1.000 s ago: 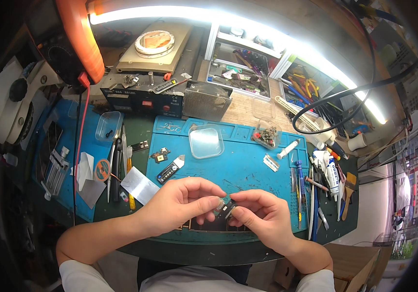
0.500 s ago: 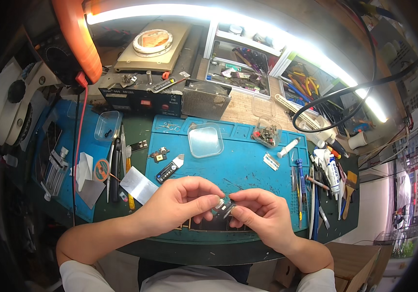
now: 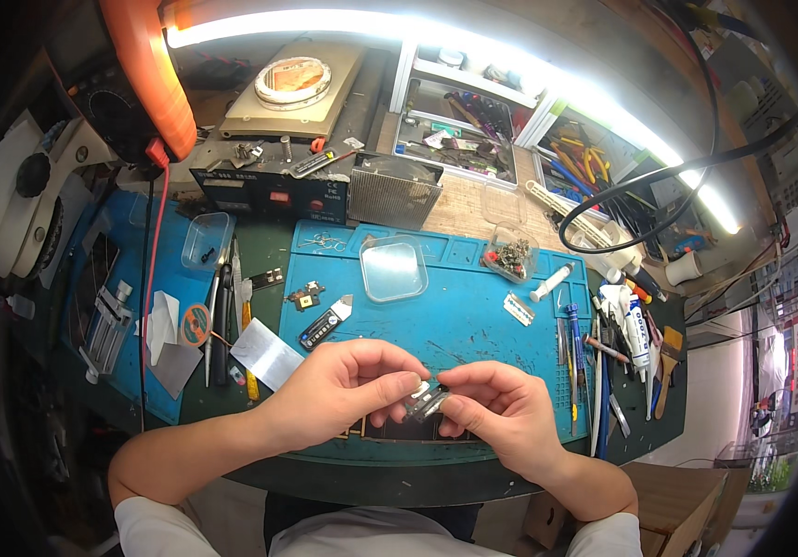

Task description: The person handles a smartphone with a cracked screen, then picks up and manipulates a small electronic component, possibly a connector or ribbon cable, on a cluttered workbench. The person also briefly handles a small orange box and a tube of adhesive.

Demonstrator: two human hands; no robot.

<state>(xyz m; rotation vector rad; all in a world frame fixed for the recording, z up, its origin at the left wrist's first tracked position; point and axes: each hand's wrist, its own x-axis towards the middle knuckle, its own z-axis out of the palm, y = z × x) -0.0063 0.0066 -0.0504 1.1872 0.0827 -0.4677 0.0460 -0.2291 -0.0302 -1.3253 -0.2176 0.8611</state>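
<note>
Blue silicone work mat (image 3: 473, 320) covers the bench centre; both hands meet over its near edge. Going left to right across the bench:

- White folded paper slip (image 3: 161, 323) and grey metal tweezers (image 3: 222, 320) lie on the far-left mat, well apart from the hands.
- Small black flat module with a white tip (image 3: 323, 325) rests on the blue mat, above the left hand.
- Left hand (image 3: 343, 390): fingers curled in narrow, thumb and forefinger pinched on one end of the small grey-and-silver metal part (image 3: 427, 401).
- That part sits between the two hands, lifted just above the mat's near edge, tilted; its detail is too small to make out.
- Clear square plastic lid (image 3: 393, 267) lies flat farther back.
- Right hand (image 3: 501, 413): also closed narrow, fingertips pinching the part's other end, thumb on top.
- Clear dish of small dark screws (image 3: 510, 258) and a white tube (image 3: 638, 320) stand to the right.

Risk, as I judge it: the part is held only by fingertips, close to the bench edge. A slip or a twist from opposing pulls could drop it off the mat toward the lap, or bend it.
</note>
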